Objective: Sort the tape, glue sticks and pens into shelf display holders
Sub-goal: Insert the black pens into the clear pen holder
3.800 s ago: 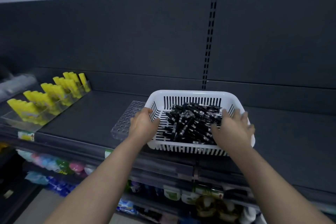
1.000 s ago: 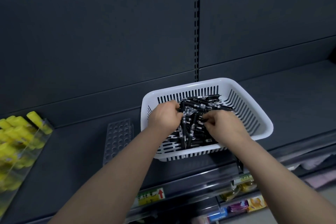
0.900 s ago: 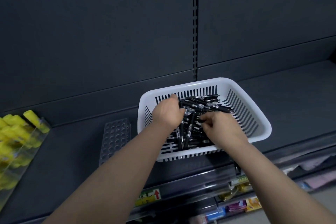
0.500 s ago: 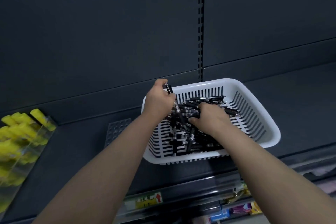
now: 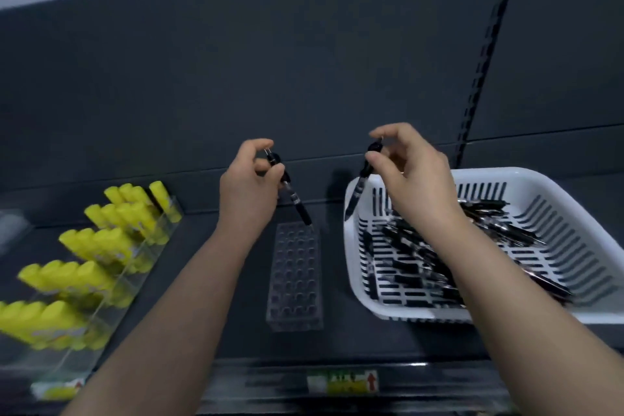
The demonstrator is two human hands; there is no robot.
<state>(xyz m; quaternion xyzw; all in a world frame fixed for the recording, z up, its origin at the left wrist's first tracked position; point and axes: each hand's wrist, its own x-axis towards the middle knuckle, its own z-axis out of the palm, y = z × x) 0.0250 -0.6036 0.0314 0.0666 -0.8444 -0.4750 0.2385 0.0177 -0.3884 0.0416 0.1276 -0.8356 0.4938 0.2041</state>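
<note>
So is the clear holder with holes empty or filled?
Empty: no pens stand in the clear holder. The left hand holds a pen tip-down at its back corner, insertion unclear.

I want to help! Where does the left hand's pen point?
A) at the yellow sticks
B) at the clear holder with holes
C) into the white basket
B: the left hand grips a pen whose tip is at the far right corner of the clear holder.
</note>
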